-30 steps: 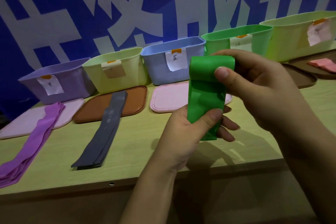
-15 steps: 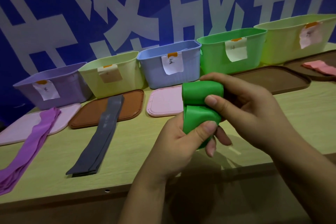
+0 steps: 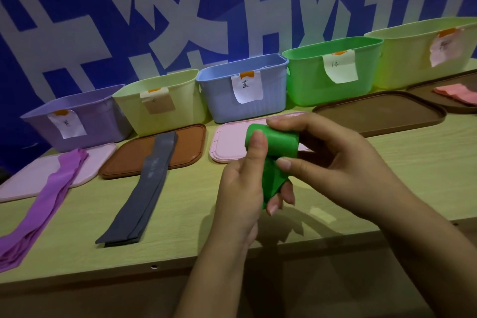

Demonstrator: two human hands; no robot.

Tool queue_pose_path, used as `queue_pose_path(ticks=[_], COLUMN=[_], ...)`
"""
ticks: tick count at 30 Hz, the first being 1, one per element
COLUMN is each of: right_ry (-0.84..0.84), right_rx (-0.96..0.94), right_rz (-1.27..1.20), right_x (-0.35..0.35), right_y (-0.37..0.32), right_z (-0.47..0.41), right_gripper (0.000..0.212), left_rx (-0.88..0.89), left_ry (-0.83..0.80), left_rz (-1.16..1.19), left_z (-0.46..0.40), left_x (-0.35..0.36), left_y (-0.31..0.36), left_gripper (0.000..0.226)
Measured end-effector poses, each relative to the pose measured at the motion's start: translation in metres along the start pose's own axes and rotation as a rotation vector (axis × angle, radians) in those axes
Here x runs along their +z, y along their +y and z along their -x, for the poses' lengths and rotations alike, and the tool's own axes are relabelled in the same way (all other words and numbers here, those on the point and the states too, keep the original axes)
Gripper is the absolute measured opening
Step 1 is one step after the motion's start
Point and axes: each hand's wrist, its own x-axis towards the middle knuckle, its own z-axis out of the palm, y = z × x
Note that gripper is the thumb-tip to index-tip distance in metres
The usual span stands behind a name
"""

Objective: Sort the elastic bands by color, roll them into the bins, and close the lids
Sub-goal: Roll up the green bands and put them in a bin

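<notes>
Step in hand: I see both hands rolling a bright green elastic band (image 3: 277, 143) above the front of the pale wooden counter (image 3: 387, 170).
Left hand (image 3: 242, 188): its grip is closed on the band, thumb pressed on the roll's end, fingers curled round the loose tail below.
Right hand (image 3: 333, 160): its grip is also closed on the band, fingers over the top of the roll, thumb beneath.
Green band: mostly rolled, a short tail left, held in the air near the pink lid (image 3: 227, 142).
Target, I judge: the green plastic bin with a paper label (image 3: 309, 80), in the back row, lid off.
Waiting bands: a purple band (image 3: 46, 201) across a pale pink lid (image 3: 28, 181); a flat grey band (image 3: 144, 188) partly on a brown lid (image 3: 191, 142); a pink band (image 3: 456, 93) on the far right lid.
Bins: five in view, all without lids; I cannot see inside them.
Progress, as I judge it: sorting looks laid out; rolling is early; every lid remains to be closed.
</notes>
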Motion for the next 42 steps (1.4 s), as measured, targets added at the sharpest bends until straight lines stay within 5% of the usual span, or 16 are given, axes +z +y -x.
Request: queue_pose_path(ticks=[5,8,13,18,27,38,42], right_ry=[-0.044,-0.118,0.049,0.04,0.079,0.035,-0.024], right_rx=[0.219,0.268,0.224,0.237,0.205,0.051,0.037], right_rz=[-0.227,-0.262,-0.167,-0.129,-0.107,0.118,0.211], right_x=[-0.004,-0.001,-0.008,-0.019,-0.023,-0.01,-0.014], right_y=[-0.005,-0.009,-0.015,-0.017,-0.014,-0.008,-0.004], right_z=[-0.002,-0.006,-0.006,-0.008,-0.012,-0.005,-0.006], right_gripper=[0.054,0.036,0.025,0.033,0.033,0.037,0.039], left_rx=[0.118,0.092,-0.008,0.022,0.076,0.063,0.015], left_ry=[-0.095,-0.189,-0.221,-0.147,-0.235,-0.331,-0.297], left_rz=[-0.071,-0.069,-0.185,-0.113,-0.107,-0.048,-0.024], left_z=[0.0,0.001,-0.005,-0.006,-0.005,0.0,0.001], left_x=[-0.006,-0.008,-0.019,-0.015,-0.014,-0.022,-0.019], left_y=[-0.001,0.001,0.004,0.001,0.004,0.001,0.001], left_gripper=[0.044,0.047,0.071,0.027,0.013,0.023,0.069])
